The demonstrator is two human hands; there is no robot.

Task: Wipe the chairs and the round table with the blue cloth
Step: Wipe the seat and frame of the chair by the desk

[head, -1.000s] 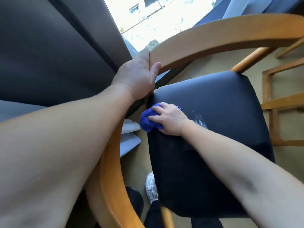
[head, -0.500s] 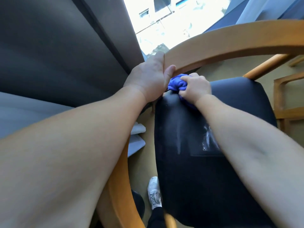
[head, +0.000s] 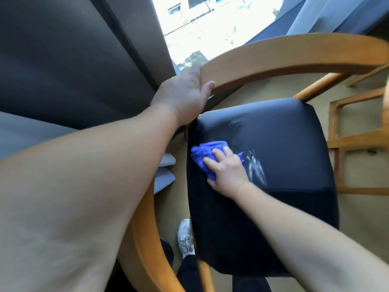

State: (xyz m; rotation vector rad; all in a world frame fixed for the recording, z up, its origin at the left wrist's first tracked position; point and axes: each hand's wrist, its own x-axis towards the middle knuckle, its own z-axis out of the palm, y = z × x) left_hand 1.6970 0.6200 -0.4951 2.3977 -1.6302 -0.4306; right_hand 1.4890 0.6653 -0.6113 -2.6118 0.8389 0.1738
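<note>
I look down on a wooden chair with a curved backrest rail [head: 284,57] and a black padded seat [head: 284,144]. My left hand [head: 185,93] grips the rail at its left bend, thumb over the top. My right hand [head: 227,167] presses the bunched blue cloth [head: 204,154] onto the left part of the seat, fingers curled over it. A shiny smear shows on the seat just right of that hand. The round table is out of view.
A second wooden chair frame [head: 353,140] stands close on the right. A dark wall panel and a bright window [head: 210,22] lie ahead. My white shoe [head: 185,239] is on the tan floor beside the seat.
My right hand has slid the cloth from the seat's far left corner by the rail back toward me along the left side. The left hand kept its grip on the rail.
</note>
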